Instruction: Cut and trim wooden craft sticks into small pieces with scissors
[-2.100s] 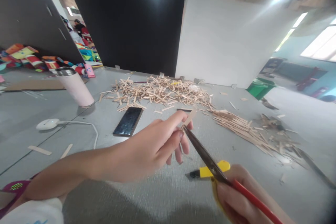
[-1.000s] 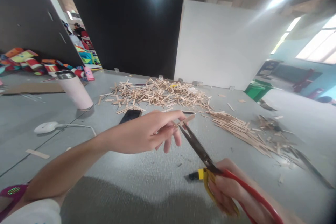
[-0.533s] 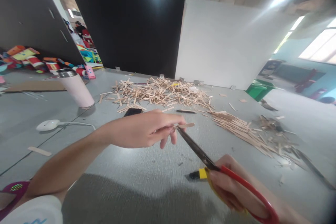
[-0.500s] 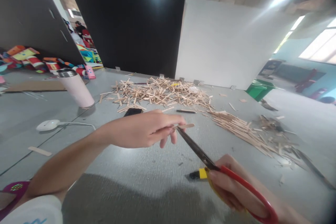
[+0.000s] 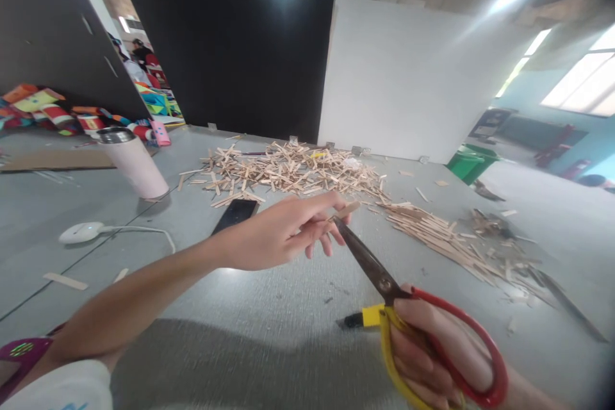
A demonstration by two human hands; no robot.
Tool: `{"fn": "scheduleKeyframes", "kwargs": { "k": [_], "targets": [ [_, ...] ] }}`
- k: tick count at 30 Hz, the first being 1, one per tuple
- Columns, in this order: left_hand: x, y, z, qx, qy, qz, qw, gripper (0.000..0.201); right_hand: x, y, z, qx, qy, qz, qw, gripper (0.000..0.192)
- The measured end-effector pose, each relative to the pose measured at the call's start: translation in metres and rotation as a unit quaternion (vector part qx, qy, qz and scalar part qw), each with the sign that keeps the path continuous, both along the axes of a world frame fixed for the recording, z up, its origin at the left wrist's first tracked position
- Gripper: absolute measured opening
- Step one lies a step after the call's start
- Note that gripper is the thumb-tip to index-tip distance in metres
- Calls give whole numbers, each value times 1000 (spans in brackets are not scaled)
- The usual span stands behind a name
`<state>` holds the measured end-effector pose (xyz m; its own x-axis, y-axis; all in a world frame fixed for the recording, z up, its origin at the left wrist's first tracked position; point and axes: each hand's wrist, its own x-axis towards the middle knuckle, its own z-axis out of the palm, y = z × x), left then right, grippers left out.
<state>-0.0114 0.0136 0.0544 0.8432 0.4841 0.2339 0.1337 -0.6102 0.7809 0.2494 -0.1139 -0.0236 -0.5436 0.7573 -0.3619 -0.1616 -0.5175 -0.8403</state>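
Head view, near to far: right hand [image 5: 432, 359] is gripping red-and-yellow scissors [image 5: 384, 282] through the loops, blades nearly closed and meeting a short wooden stick [image 5: 346, 209]; left hand [image 5: 283, 230] is pinching that stick between thumb and fingertips above the grey table [image 5: 269, 333]. Yellow-and-black utility knife [image 5: 358, 318] is lying just beside the scissors. Black phone [image 5: 236, 213] is lying beyond the left hand. Pink tumbler [image 5: 129, 163] is standing left; heaped wooden sticks [image 5: 288, 170] are lying farther back.

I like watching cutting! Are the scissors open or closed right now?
Closed, or nearly so. The scissors show one dark blade line, tip at the wooden stick in the left hand.
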Motion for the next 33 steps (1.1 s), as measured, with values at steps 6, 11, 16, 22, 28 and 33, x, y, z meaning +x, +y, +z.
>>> {"fn": "scheduleKeyframes", "kwargs": {
  "k": [6,11,16,22,28,33],
  "targets": [
    [5,5,-5,-73,-32,-28,996,14,8,3,-6,64,-32,-26,997,64],
    [1,2,1,-100,0,-7,995,17,15,7,0,167,-63,-28,984,60],
    [-1,4,2,-84,26,-14,996,16,14,10,8,148,-139,11,979,62],
    [-4,6,4,-102,33,-39,993,11,17,11,7,149,-161,-11,976,54],
    [-5,5,10,-122,16,-43,991,6,17,10,7,157,-140,-7,978,50],
    [-7,7,10,-120,19,-41,992,9,18,7,6,166,-133,8,977,54]
  ]
}}
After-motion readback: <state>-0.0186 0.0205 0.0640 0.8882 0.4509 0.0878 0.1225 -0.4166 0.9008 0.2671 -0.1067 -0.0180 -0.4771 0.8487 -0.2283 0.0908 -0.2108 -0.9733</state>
